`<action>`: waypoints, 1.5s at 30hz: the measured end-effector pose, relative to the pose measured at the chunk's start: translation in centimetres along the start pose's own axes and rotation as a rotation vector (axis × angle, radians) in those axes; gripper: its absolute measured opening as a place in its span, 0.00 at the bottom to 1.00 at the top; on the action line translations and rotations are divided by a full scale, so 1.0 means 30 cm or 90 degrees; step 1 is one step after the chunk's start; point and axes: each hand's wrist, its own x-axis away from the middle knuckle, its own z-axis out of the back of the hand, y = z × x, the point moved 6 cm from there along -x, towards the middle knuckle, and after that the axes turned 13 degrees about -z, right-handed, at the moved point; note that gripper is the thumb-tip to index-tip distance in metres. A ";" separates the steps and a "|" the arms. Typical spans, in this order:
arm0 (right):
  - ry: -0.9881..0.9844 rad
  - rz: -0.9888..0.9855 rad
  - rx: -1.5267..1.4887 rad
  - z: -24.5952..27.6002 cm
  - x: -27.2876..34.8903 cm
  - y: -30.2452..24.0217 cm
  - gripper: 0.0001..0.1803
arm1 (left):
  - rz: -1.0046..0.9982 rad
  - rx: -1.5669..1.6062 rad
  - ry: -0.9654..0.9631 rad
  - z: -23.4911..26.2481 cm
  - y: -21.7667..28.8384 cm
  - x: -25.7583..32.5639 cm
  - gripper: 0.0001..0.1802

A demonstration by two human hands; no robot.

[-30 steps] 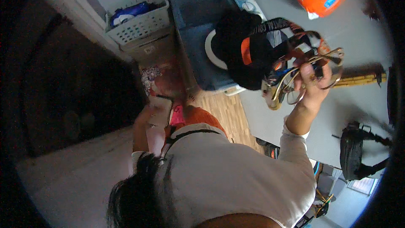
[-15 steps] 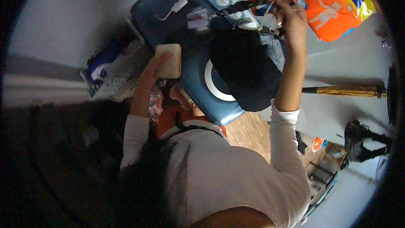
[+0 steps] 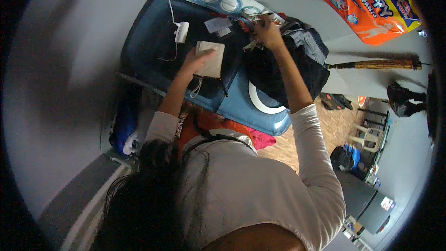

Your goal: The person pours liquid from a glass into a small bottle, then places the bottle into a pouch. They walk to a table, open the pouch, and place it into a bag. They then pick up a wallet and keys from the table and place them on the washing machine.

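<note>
My left hand grips a flat cream zip pouch, thumb and fingers on its face, above the dark blue lid of a washing machine. A thin loop cord hangs below the pouch. My right hand is closed on a bundle of straps, partly hidden by the fingers, at the edge of a heap of black cloth. Grey denim-like fabric lies on the heap's far side. Left of the bundle rests a clear plastic packet.
A white plug adapter with a cord lies on the lid, near the control knobs. An orange diaper pack and a broom are against the wall at right. Farther off is a plastic chair.
My right hand has come down and left with the straps, from beside the diaper pack to the cloth heap. My left hand has moved the pouch right, farther over the lid. The view has shifted.
</note>
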 end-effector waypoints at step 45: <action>0.280 -0.335 -0.453 0.291 1.112 0.934 0.13 | -0.779 -0.249 -0.399 -1.032 0.236 0.655 0.11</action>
